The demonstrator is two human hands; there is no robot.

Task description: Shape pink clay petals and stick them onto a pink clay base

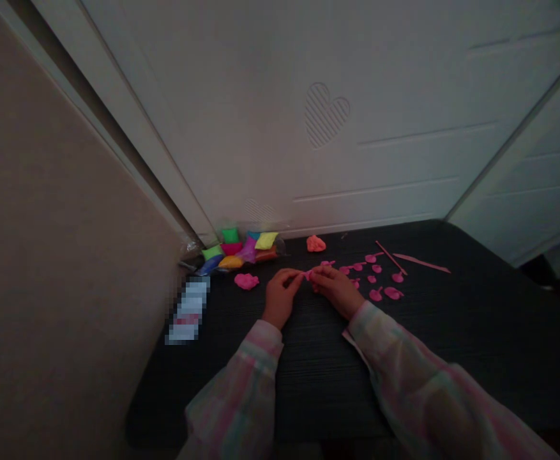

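Between my two hands is a small piece of pink modelling clay (308, 275), pinched from both sides. My left hand (280, 294) has its thumb and fingertips closed at the clay's left end. From the right, my right hand (334, 287) grips the same piece with bent fingers, which hide part of it. Several flattened pink clay pieces (393, 292), some with thin tails, lie just beyond and right of my right hand. A larger pink clay lump (246, 281) rests left of my left hand.
Colourful clay packets (232, 262) are heaped at the table's back left. An orange clay lump (315, 243) sits near the white panel (260, 128) behind. Two thin pink tools (423, 262) lie at the right. A blurred white item (188, 313) is on the dark table (318, 383).
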